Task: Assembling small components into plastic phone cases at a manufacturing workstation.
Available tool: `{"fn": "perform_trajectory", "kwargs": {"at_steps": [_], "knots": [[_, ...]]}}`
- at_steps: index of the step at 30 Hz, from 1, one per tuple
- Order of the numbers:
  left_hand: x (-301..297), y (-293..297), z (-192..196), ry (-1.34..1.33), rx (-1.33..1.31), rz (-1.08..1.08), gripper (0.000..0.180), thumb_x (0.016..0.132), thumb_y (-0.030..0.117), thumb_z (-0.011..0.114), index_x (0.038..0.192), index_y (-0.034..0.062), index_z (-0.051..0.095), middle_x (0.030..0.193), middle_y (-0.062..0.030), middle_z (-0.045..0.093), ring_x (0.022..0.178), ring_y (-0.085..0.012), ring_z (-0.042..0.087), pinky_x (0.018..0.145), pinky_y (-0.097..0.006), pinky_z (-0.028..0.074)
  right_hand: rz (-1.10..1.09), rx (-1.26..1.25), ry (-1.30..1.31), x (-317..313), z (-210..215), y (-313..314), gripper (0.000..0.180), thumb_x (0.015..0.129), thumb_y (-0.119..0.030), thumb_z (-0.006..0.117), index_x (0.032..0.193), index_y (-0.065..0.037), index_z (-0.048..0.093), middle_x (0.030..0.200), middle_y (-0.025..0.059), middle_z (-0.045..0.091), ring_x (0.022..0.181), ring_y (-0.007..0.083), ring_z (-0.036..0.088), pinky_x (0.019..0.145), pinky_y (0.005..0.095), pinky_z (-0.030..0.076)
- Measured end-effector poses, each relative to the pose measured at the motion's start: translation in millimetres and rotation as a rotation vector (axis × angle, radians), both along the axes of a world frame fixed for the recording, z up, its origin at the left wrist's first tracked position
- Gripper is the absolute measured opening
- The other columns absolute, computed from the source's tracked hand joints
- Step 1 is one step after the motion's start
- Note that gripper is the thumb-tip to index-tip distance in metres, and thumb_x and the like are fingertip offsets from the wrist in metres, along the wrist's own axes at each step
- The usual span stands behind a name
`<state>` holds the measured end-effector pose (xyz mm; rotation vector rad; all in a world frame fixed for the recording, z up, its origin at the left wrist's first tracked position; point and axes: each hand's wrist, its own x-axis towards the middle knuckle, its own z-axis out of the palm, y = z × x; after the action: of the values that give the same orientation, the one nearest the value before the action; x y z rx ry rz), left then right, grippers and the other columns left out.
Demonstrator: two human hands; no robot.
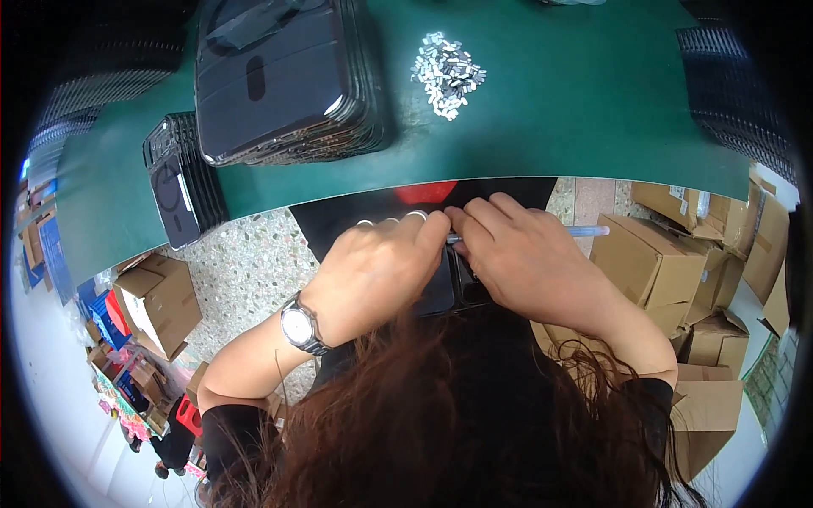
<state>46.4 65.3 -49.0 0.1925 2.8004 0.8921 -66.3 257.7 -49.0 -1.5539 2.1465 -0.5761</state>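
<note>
Both hands meet above my lap, below the near edge of the green table. My left hand [381, 258], with a silver watch [299, 327] on its wrist, is closed with curled fingers on a dark phone case [436, 286]. My right hand [518, 254] is closed round a slim pen-like tool [586, 231] with a clear bluish barrel; its metal end shows between the two hands. Part of the dark case's rim also shows under my right hand. The fingertips and most of the case are hidden by the hands and hair.
On the green table [542, 110] stand a tall stack of dark phone cases [279, 93] and a smaller row of cases [179, 190]. A pile of small black and white pieces [447, 74] lies beyond my hands. Cardboard boxes [648, 262] crowd the right; another box [158, 303] is left.
</note>
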Motion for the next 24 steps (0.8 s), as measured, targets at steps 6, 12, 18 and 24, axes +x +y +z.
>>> {"fn": "perform_trajectory", "kwargs": {"at_steps": [6,12,18,24], "knots": [[1,6,3,-0.03,-0.087,-0.041,0.024,0.081,0.001,0.066,0.101,0.0019,0.054,0.079,-0.0103,0.062,0.072,-0.0282,0.069,0.062,-0.041,0.056,-0.105,0.085,-0.093,6,-6,-4,0.015,0.097,-0.016,0.063,0.098,-0.001,0.065,0.093,0.0118,0.067,0.091,0.0316,0.067,0.072,0.0445,0.056],[5,5,-4,-0.061,-0.095,0.012,0.021,0.085,0.002,0.066,0.102,0.003,0.055,0.079,-0.0106,0.065,0.07,-0.0294,0.07,0.06,-0.041,0.056,-0.111,0.087,-0.178,7,-19,-7,0.023,0.1,-0.02,0.067,0.113,-0.001,0.069,0.102,0.0115,0.069,0.095,0.0334,0.069,0.077,0.0448,0.056],[5,-11,-5,-0.083,0.124,0.196,0.012,0.101,0.013,0.064,0.112,0.0066,0.065,0.088,-0.0131,0.072,0.076,-0.0373,0.072,0.064,-0.046,0.057,-0.462,-0.181,-0.167,-53,-11,-22,0.017,0.095,-0.016,0.07,0.104,-0.002,0.072,0.097,0.0162,0.069,0.09,0.0406,0.069,0.079,0.049,0.055],[7,-12,-11,0.005,0.23,0.309,0.012,0.099,0.007,0.067,0.111,0.0064,0.068,0.092,-0.0141,0.073,0.081,-0.0369,0.072,0.069,-0.045,0.058,-0.624,-0.145,0.065,-57,-25,-51,0.014,0.094,-0.011,0.072,0.099,0.002,0.073,0.092,0.0163,0.068,0.08,0.037,0.066,0.073,0.0433,0.051]]}}
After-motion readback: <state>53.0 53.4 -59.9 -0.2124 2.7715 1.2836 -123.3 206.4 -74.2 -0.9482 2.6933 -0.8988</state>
